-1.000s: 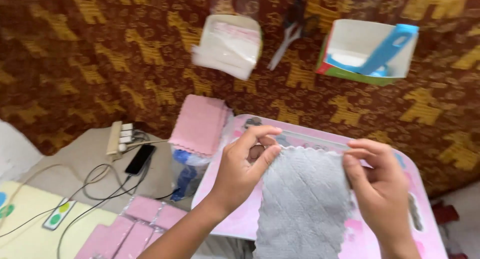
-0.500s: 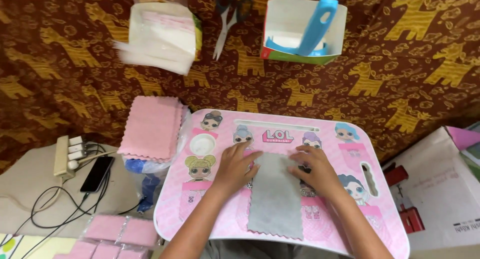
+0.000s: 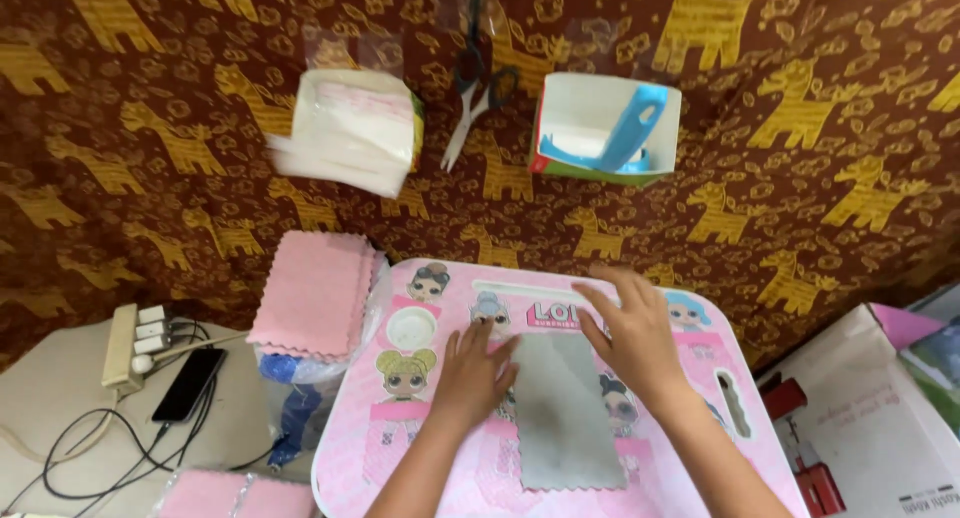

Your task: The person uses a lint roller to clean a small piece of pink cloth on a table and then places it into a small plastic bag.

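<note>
Grey cloth under both hands, apparently flat

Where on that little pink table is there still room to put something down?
The pink table is bare along its right side, between the grey cloth and the oval slot, and at its lower left edge. The middle is crowded: the left hand and right hand press on the cloth. The pink cloth stack fills the space at left.

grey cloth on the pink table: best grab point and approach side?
Judging by its pose, pinch a near corner of the grey cloth from the person's own side. It lies flat on the pink table, so only edges offer purchase. The left hand and right hand cover the far end; the near edge is free.
</note>
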